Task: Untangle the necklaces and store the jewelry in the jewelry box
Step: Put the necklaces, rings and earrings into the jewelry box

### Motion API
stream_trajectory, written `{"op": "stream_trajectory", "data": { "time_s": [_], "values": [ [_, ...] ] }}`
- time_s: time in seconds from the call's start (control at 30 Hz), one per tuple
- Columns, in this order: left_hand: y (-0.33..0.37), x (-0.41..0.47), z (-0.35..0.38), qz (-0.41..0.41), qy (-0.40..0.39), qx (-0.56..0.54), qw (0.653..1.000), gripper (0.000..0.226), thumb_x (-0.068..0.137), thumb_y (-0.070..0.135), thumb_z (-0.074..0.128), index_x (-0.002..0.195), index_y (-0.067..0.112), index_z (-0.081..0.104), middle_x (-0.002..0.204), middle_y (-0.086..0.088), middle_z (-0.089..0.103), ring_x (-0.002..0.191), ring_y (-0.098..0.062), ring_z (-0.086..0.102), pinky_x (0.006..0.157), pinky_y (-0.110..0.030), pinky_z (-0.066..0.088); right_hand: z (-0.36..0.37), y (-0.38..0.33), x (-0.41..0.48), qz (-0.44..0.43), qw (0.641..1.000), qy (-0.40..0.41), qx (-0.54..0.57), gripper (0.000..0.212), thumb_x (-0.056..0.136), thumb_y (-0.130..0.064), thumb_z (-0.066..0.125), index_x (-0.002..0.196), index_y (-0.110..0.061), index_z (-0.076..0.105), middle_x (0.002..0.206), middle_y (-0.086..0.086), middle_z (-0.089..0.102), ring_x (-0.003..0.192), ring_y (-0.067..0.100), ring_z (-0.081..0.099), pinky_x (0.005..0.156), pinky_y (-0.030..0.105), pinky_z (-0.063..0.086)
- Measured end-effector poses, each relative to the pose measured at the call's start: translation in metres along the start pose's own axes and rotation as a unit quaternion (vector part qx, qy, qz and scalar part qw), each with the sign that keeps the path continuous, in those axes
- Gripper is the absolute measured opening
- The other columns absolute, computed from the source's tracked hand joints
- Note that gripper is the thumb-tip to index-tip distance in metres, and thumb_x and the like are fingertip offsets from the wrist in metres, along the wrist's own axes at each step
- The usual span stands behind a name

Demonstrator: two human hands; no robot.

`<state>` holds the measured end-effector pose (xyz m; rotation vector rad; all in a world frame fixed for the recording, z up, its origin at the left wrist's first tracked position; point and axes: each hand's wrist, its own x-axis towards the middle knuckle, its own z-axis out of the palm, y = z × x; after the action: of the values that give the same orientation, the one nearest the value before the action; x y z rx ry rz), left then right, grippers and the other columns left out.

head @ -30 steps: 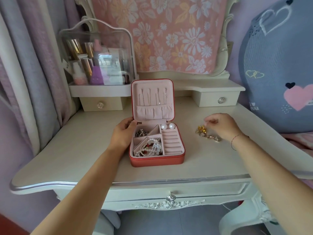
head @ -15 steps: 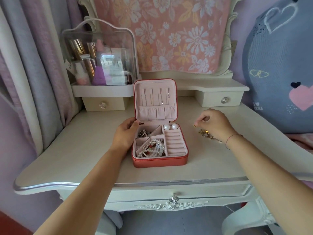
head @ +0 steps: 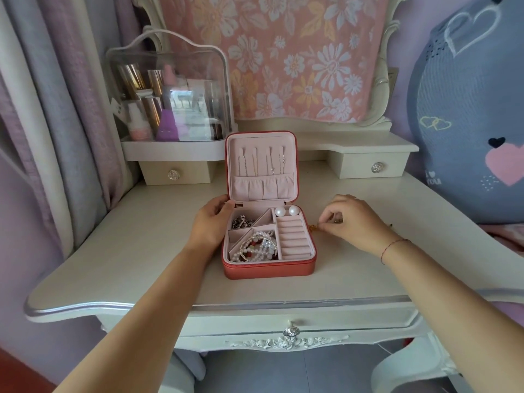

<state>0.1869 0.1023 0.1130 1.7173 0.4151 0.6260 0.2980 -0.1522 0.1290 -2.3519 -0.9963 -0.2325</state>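
A red jewelry box (head: pixel 268 269) with pink lining stands open in the middle of the dressing table. Its front left compartment holds pearl bracelets (head: pixel 256 248), the back left one silver jewelry (head: pixel 242 222), and two pearl earrings (head: pixel 287 211) sit at the back right. Thin chains hang in the raised lid (head: pixel 261 163). My left hand (head: pixel 211 222) grips the box's left side. My right hand (head: pixel 350 219) pinches a gold piece of jewelry (head: pixel 313 227) just right of the box; most of it is hidden under the hand.
A clear cosmetics case (head: pixel 170 89) with bottles stands on the left raised drawer unit. A second small drawer (head: pixel 374 167) sits at the back right. A blue cushion (head: pixel 476 109) leans at the right. A floral cloth covers the mirror behind.
My right hand has moved left with the gold jewelry, from the table's right side to just beside the box. My left hand stays on the box.
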Motion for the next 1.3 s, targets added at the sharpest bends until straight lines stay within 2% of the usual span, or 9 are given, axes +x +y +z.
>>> {"op": "stream_trajectory", "data": {
  "time_s": [0.13, 0.27, 0.4, 0.5, 0.6, 0.8, 1.0, 1.17, 1.3],
  "values": [
    [0.001, -0.001, 0.002, -0.002, 0.003, 0.001, 1.0, 0.024, 0.098, 0.017, 0.053, 0.089, 0.034, 0.067, 0.098, 0.005, 0.073, 0.1, -0.019, 0.067, 0.099, -0.044, 0.049, 0.0, -0.004, 0.007, 0.022, 1.0, 0.006, -0.009, 0.01, 0.076, -0.029, 0.077, 0.083, -0.027, 0.069, 0.081, -0.01, 0.055, 0.082, 0.012, 0.051, 0.085, 0.038, 0.044],
    [0.002, -0.001, 0.001, -0.006, -0.001, 0.008, 1.0, 0.02, 0.098, 0.019, 0.052, 0.096, 0.029, 0.07, 0.1, 0.003, 0.073, 0.1, -0.018, 0.067, 0.099, -0.043, 0.049, 0.006, -0.012, 0.009, 0.041, 0.997, -0.056, -0.044, 0.015, 0.083, -0.03, 0.069, 0.097, -0.026, 0.074, 0.094, -0.002, 0.058, 0.096, 0.018, 0.053, 0.092, 0.037, 0.039],
    [0.003, -0.002, 0.001, -0.006, 0.0, 0.007, 1.0, 0.019, 0.098, 0.017, 0.051, 0.102, 0.023, 0.069, 0.105, -0.002, 0.073, 0.104, -0.021, 0.066, 0.1, -0.044, 0.048, 0.008, -0.014, 0.008, 0.048, 0.995, -0.076, -0.047, 0.012, 0.083, -0.019, 0.065, 0.086, -0.027, 0.072, 0.092, 0.0, 0.059, 0.092, 0.021, 0.053, 0.089, 0.036, 0.041],
    [0.002, -0.002, 0.001, -0.006, -0.001, 0.007, 1.0, 0.018, 0.098, 0.018, 0.052, 0.101, 0.025, 0.068, 0.104, -0.001, 0.073, 0.104, -0.021, 0.067, 0.1, -0.044, 0.049, 0.006, -0.013, 0.004, 0.066, 0.996, -0.06, 0.019, 0.018, 0.077, -0.011, 0.072, 0.073, -0.025, 0.061, 0.078, -0.005, 0.056, 0.076, 0.017, 0.053, 0.073, 0.029, 0.043],
    [0.001, -0.001, 0.001, -0.01, 0.001, 0.009, 1.0, 0.02, 0.098, 0.02, 0.053, 0.096, 0.031, 0.069, 0.103, 0.001, 0.073, 0.103, -0.02, 0.067, 0.099, -0.045, 0.049, 0.001, -0.013, 0.001, 0.082, 0.992, -0.028, 0.089, 0.019, 0.075, -0.008, 0.075, 0.073, -0.021, 0.061, 0.071, -0.005, 0.057, 0.064, 0.012, 0.05, 0.06, 0.017, 0.04],
    [0.003, -0.002, 0.001, -0.015, 0.001, 0.004, 1.0, 0.023, 0.097, 0.021, 0.053, 0.089, 0.034, 0.07, 0.097, 0.005, 0.074, 0.098, -0.018, 0.068, 0.098, -0.044, 0.05, 0.001, -0.045, 0.012, 0.038, 0.983, 0.026, 0.177, 0.011, 0.077, -0.01, 0.077, 0.079, -0.016, 0.069, 0.075, -0.007, 0.068, 0.065, -0.002, 0.058, 0.067, 0.012, 0.045],
    [0.006, -0.005, 0.001, -0.013, 0.002, 0.001, 1.0, 0.021, 0.098, 0.019, 0.052, 0.094, 0.032, 0.068, 0.102, 0.001, 0.073, 0.101, -0.019, 0.067, 0.099, -0.042, 0.049, 0.029, -0.068, 0.025, -0.027, 0.996, 0.039, 0.073, 0.01, 0.076, -0.009, 0.076, 0.082, -0.013, 0.07, 0.07, -0.012, 0.052, 0.061, 0.0, 0.046, 0.059, 0.016, 0.034],
    [0.006, -0.005, 0.001, -0.01, 0.004, -0.002, 1.0, 0.019, 0.099, 0.018, 0.052, 0.095, 0.03, 0.067, 0.093, 0.01, 0.071, 0.095, -0.014, 0.067, 0.098, -0.038, 0.05, 0.031, -0.065, 0.026, -0.034, 0.999, 0.026, 0.026, 0.009, 0.078, -0.006, 0.074, 0.084, -0.012, 0.071, 0.073, -0.009, 0.055, 0.065, 0.007, 0.049, 0.059, 0.012, 0.034],
    [0.006, -0.005, 0.0, -0.012, 0.0, 0.004, 1.0, 0.018, 0.098, 0.021, 0.052, 0.096, 0.03, 0.068, 0.094, 0.011, 0.072, 0.096, -0.014, 0.067, 0.097, -0.038, 0.05, 0.024, -0.066, 0.025, -0.053, 0.998, 0.011, -0.015, 0.01, 0.082, -0.006, 0.07, 0.091, -0.009, 0.073, 0.086, 0.002, 0.065, 0.076, 0.014, 0.056, 0.069, 0.023, 0.043]
  ]
}}
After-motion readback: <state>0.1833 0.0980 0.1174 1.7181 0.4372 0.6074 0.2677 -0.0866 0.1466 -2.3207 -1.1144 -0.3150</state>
